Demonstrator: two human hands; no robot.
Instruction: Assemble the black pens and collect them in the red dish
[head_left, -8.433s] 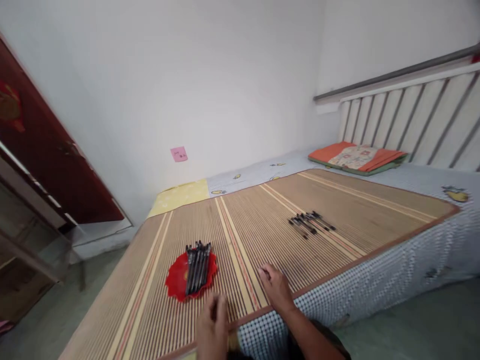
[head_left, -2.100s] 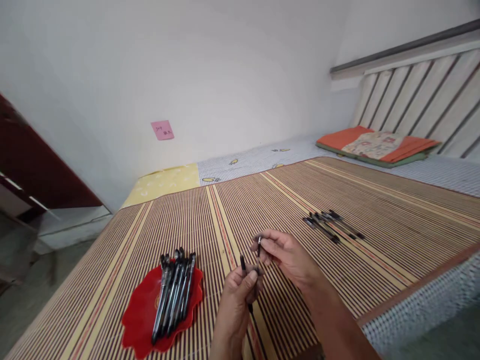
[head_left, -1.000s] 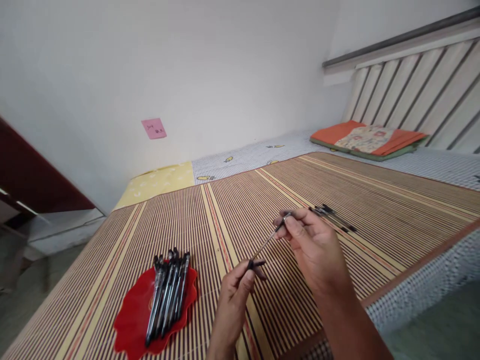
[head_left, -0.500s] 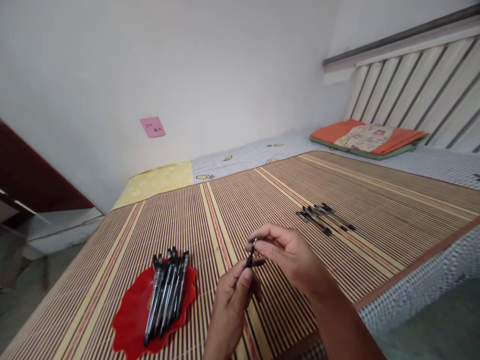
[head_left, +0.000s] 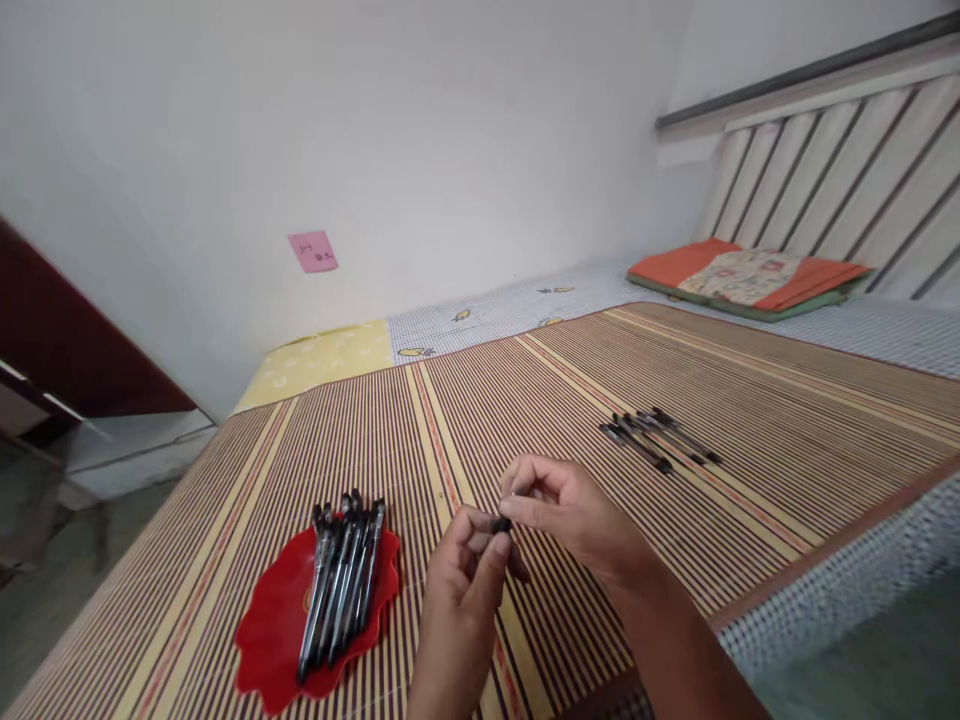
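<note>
My left hand is closed around a black pen, its thumb pressed along the side. Only a short dark piece of the pen shows above those fingers; the rest is hidden in the palm. Thumb and fingertips of my right hand pinch together at the pen's upper end, covering its tip. To the left, several clear-barrelled pens with black caps lie bundled across a red scalloped plate. Farther right, several more dark pens rest side by side on the striped mat.
A folded orange and floral cloth lies at the back right by the white slatted headboard. A pink note is stuck on the wall. The bed's right edge drops off beside my right forearm.
My right fingertips have come down onto the pen's end, hiding the silvery tip that showed before. The camera view has shifted slightly; both groups of pens lie as before.
</note>
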